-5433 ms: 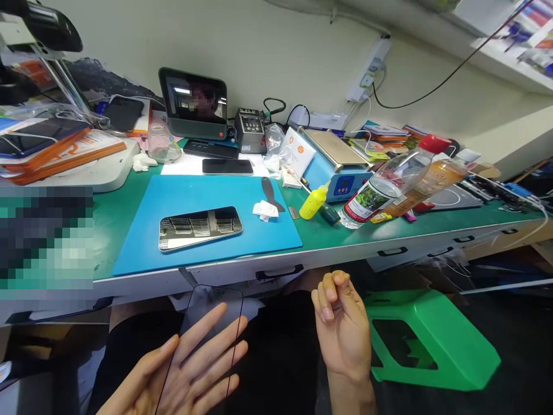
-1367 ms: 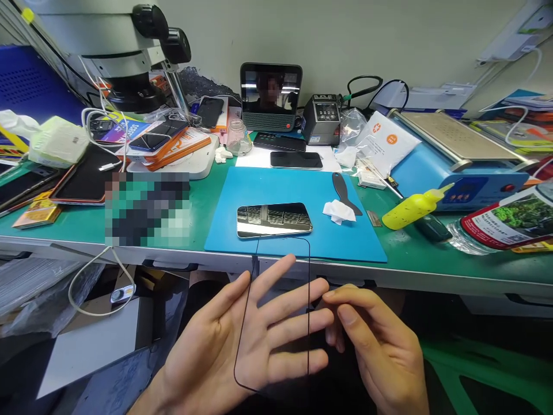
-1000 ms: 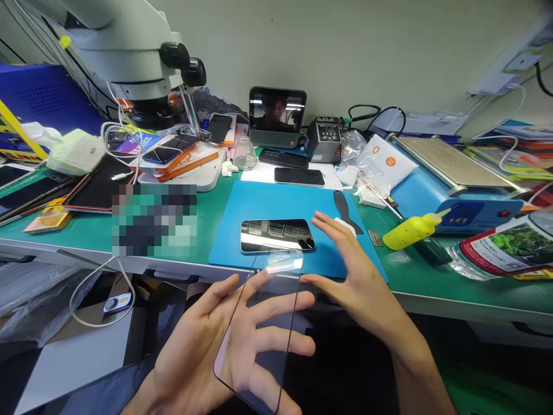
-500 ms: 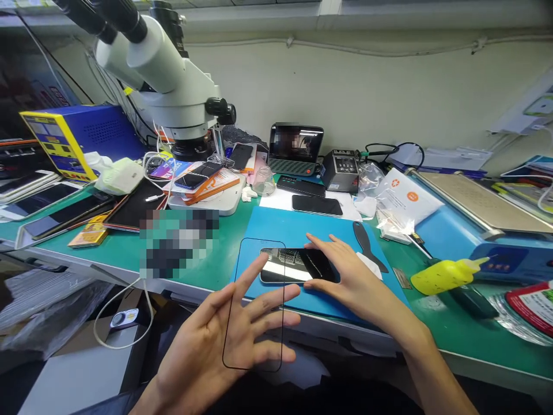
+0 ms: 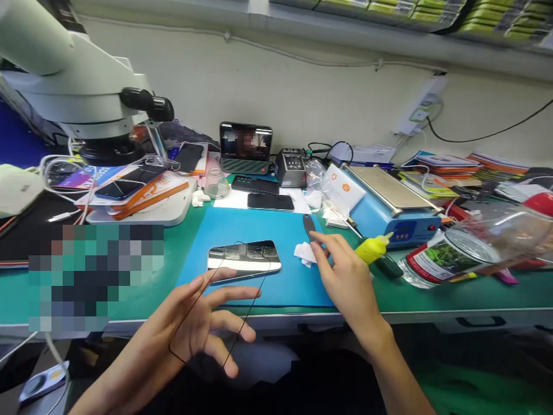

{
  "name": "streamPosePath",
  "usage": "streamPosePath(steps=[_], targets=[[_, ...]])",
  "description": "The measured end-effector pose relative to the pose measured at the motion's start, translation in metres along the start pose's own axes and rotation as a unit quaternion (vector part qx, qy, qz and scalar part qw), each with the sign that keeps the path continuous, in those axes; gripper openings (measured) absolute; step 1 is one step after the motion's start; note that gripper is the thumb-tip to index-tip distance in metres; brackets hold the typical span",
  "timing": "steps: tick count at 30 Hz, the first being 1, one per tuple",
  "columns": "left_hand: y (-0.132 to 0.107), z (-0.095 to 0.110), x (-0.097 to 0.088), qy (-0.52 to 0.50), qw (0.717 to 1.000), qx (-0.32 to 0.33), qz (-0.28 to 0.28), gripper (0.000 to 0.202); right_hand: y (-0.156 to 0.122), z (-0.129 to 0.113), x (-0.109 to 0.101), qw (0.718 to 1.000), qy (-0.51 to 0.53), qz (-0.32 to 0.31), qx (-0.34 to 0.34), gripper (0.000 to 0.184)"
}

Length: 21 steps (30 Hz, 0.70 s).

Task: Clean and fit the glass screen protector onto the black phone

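Observation:
My left hand (image 5: 199, 323), palm up with fingers spread, holds a clear screen protector (image 5: 244, 324) with a thin black border. It is tilted above the bench's front edge, its far end overlapping the view of the phone. That phone (image 5: 244, 260) lies face up on the blue mat (image 5: 268, 294), its glossy screen reflecting light. Over the mat's right side, my right hand (image 5: 348, 274) has thumb and forefinger pinched together beside a crumpled white tissue (image 5: 305, 252) and a dark-handled tool (image 5: 308, 223). Which of these the fingers grip is hidden.
A microscope (image 5: 86, 86) stands over stacked phones and boxes at left. Behind the mat lie two dark phones. On the right are a blue hot plate machine (image 5: 391, 213), a yellow squeeze bottle (image 5: 372, 249) and a clear labelled jar (image 5: 447, 259).
The view has swung right. My right hand has left the phone's right end and moved to the tissue and dark tool. My left hand has tilted the screen protector.

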<state>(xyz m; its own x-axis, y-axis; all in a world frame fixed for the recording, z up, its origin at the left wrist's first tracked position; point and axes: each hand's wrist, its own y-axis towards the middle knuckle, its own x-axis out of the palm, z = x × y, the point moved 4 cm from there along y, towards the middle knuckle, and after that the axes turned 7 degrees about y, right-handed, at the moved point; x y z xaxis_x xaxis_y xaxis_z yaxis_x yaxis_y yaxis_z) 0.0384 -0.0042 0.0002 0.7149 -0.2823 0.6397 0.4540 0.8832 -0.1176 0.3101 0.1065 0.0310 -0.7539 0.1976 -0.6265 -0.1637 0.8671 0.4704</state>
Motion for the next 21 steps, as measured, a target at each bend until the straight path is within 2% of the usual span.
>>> streamPosePath(steps=[4, 8, 11, 15, 18, 21], targets=[[0.024, 0.007, 0.01, 0.06, 0.997, -0.056, 0.004, 0.052, -0.003, 0.009, 0.003, 0.999, 0.039, -0.007, 0.032, 0.026], [0.045, 0.014, 0.02, 0.045, 0.997, -0.053, -0.015, 0.054, -0.006, 0.008, 0.001, 0.987, 0.148, 0.015, 0.062, 0.018], [0.053, 0.013, 0.024, 0.031, 0.998, -0.046, -0.018, 0.051, -0.013, 0.005, -0.003, 0.957, 0.268, 0.024, 0.11, 0.017], [0.057, 0.01, 0.028, 0.029, 0.998, -0.054, -0.025, 0.046, -0.021, -0.001, -0.002, 0.895, 0.406, 0.013, 0.186, 0.013], [0.06, 0.009, 0.03, 0.054, 0.997, -0.057, -0.027, 0.048, -0.022, -0.009, 0.005, 0.856, 0.468, -0.024, 0.22, 0.026], [0.064, 0.01, 0.033, 0.107, 0.992, -0.064, -0.023, 0.05, -0.023, -0.014, 0.012, 0.837, 0.487, -0.072, 0.238, 0.047]])
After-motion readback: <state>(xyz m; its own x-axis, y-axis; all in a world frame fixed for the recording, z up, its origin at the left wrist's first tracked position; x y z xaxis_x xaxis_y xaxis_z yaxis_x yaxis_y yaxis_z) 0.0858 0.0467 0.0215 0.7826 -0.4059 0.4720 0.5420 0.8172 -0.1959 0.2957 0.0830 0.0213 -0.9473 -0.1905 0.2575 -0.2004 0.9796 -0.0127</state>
